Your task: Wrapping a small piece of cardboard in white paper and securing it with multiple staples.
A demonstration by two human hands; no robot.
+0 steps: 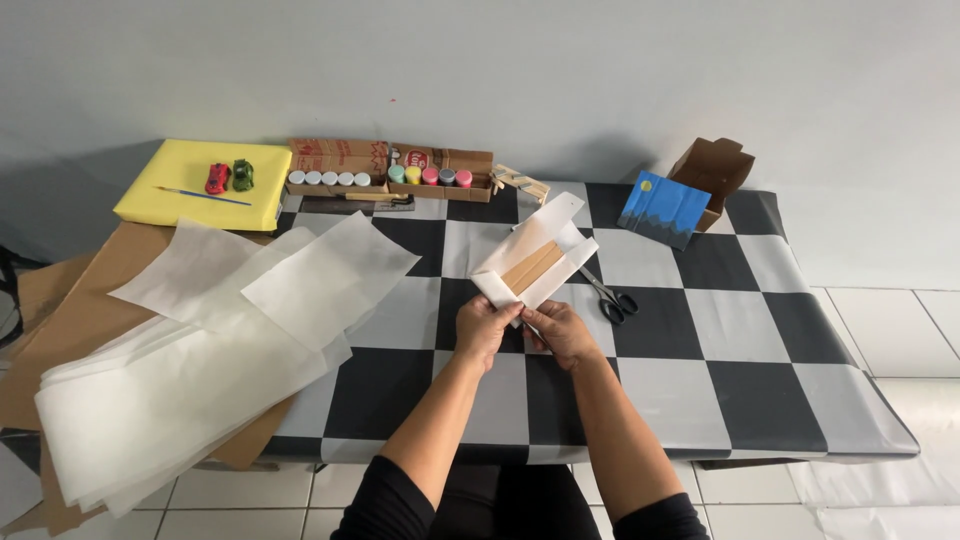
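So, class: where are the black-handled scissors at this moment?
In the head view, the scissors lie on the checkered table, just right of the right hand and the paper-wrapped bundle.

Checkered table point(740, 340): scissors point(612, 298), paint-pot boxes point(390, 180), white paper sheets point(250, 310).
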